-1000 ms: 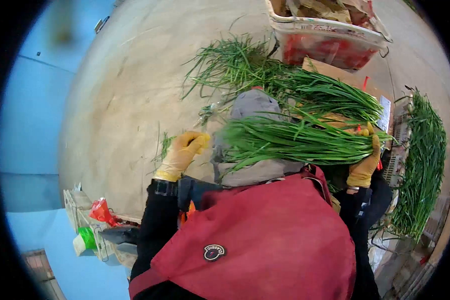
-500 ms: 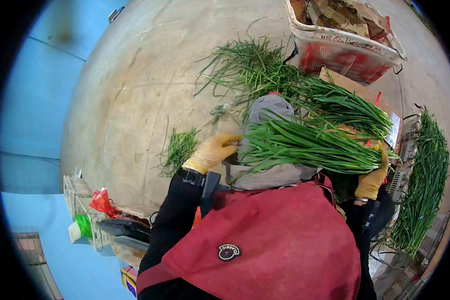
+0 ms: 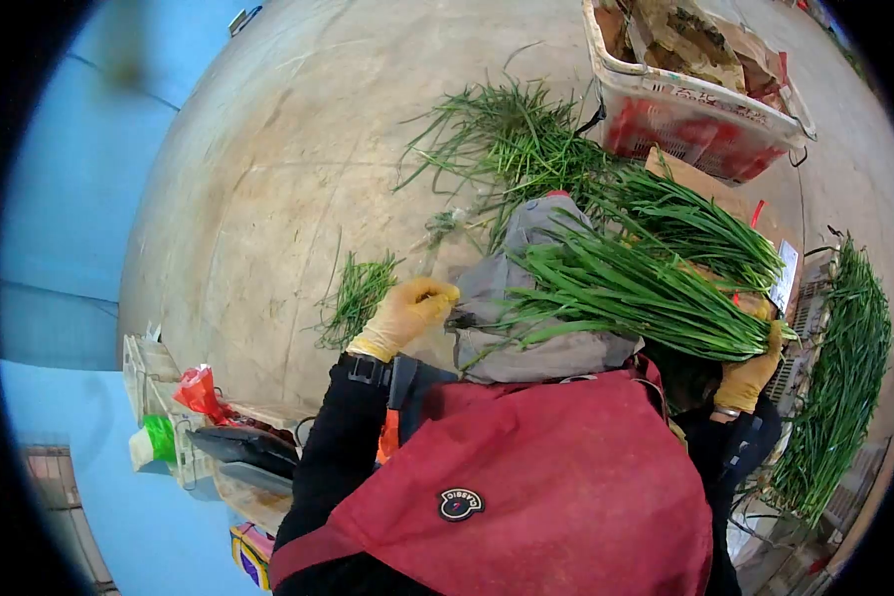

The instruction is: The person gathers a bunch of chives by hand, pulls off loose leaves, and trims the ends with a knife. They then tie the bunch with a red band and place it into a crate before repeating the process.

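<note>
A bundle of long flat green chives point(image 3: 626, 290) lies across my grey-covered lap, its leaf tips fanned out to the left. My right hand point(image 3: 750, 372), in a yellow glove, is wrapped around the pale stem end of that bundle. To the left of the leaf tips and apart from them is my left hand point(image 3: 407, 316), also gloved. Its fingers are curled together in a pinch; whether something small is between them I cannot make out. A second bundle of chives point(image 3: 710, 233) rests on cardboard just beyond the first.
Loose chives point(image 3: 517, 139) are heaped on the concrete floor ahead, and a smaller pile point(image 3: 361, 298) lies left of my left hand. A white and red crate point(image 3: 700, 119) holding brown paper stands far right. More chives point(image 3: 844, 377) cover a crate at right.
My left hand has drawn back to the left, away from the leaf tips, and its fingers have closed. My right hand has moved slightly down, tilting the bundle's stem end toward me.
</note>
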A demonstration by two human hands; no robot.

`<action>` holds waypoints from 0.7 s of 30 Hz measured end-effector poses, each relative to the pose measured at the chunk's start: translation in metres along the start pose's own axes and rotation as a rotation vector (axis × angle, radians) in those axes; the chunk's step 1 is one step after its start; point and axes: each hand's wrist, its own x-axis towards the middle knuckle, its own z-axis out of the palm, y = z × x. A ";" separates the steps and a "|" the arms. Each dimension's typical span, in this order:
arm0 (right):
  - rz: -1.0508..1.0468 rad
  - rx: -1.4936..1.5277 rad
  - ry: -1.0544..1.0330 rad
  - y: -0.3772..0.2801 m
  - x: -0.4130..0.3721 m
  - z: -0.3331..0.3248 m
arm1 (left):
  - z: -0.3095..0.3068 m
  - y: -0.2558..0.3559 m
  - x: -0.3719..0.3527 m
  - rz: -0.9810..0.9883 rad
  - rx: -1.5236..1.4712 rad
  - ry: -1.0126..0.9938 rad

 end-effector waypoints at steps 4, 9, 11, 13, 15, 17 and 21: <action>0.025 -0.006 -0.033 -0.006 -0.008 0.019 | -0.004 0.004 0.002 -0.032 -0.082 0.146; 0.005 -0.024 -0.107 -0.018 -0.011 0.017 | 0.022 0.045 -0.008 0.240 0.127 0.000; -0.011 0.007 -0.185 -0.020 -0.007 0.013 | 0.044 0.054 -0.007 0.454 0.311 -0.021; -0.016 -0.013 -0.191 -0.018 -0.009 0.017 | 0.064 0.061 -0.002 0.689 0.468 0.036; -0.054 0.005 -0.096 -0.021 -0.009 0.011 | 0.065 0.052 0.006 0.655 0.412 0.017; -0.086 -0.012 -0.116 -0.025 -0.004 -0.004 | 0.064 0.047 0.007 0.532 0.309 -0.002; -0.183 -0.019 -0.063 -0.023 -0.009 0.008 | 0.049 0.061 -0.004 0.382 0.414 -0.187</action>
